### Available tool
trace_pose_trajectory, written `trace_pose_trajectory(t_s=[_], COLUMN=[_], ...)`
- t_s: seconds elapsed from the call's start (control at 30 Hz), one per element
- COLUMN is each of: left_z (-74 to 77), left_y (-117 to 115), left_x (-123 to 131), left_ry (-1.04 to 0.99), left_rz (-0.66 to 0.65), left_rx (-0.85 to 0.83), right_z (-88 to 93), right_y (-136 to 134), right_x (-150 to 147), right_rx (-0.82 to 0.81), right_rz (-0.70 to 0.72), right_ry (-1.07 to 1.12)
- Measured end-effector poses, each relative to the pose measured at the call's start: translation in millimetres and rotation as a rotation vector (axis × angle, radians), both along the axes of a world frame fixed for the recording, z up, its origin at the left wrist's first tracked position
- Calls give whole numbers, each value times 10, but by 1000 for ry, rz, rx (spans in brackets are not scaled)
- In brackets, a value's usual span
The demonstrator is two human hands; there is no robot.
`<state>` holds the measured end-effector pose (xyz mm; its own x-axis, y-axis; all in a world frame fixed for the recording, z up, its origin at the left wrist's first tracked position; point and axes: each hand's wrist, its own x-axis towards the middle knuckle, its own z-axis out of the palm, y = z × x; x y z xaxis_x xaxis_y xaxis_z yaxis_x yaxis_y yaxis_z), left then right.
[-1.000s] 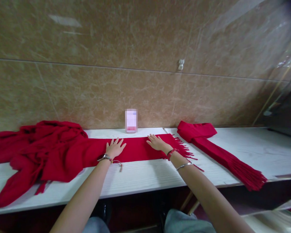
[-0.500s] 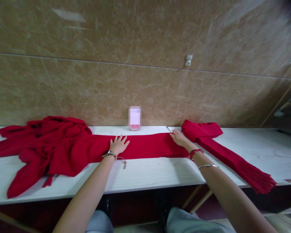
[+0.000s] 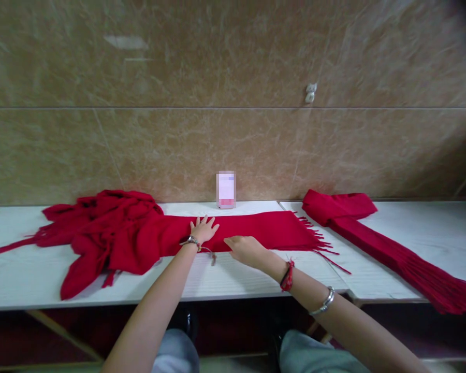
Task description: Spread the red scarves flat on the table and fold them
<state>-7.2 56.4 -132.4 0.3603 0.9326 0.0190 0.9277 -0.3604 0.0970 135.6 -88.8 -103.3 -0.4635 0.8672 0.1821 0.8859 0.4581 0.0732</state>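
Red scarf: flat strip on the white counter, running left-right just in front of the small upright pink-and-white item (pixelated, can't read it). Using that item as reference.

Scarf's fringe: right of the item, strands loose on the counter, a couple trailing toward the front edge. To the left of the item, the strip runs up to a crumpled red fabric heap; can't tell if it's one piece with the strip. Heap has tassel ends sticking out left and front.

Hands apart from each other, narrow gap between. Left hand: front-left of the item, palm down on the strip, fingers spread. Right hand: front-right of the item, over the strip's near edge, fingers together and bent, tips pointing left. Can't tell whether it grips cloth.

Left wrist: beaded bracelet with a dangling cord. Right arm: red bracelet, silver bangle further up.

Second red scarf: well right of the item, folded over at the back, long fringed end angled front-right past the counter edge.

Brown marbled wall behind the item; small white fixture on it, up and right.
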Motion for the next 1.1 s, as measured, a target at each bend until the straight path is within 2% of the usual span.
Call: trace_pose_trajectory(t_s=[0.2,0.3,0.53,0.67,0.83,1.1], left_z=[225,289,258,244,226,218], left_y=[283,438,618,688,780,802], left_x=[-22,-33,57,83,18,-49], left_ry=[34,29,-23,-56,-92,-134], left_rz=[-131,-180,-206,-227,-253,-285], left_rx=[-8,-2,3,-16,-36,-74], right_z=[18,6,21,-48,-135,-127], right_y=[58,85,102,144,197,180], right_x=[-17,-38,-35,-44,-89,-282], right_rx=[15,10,50,87,177,209], right_rz=[50,74,114,93,89,135], right_ry=[-59,-91,-105,-95,-92,-124])
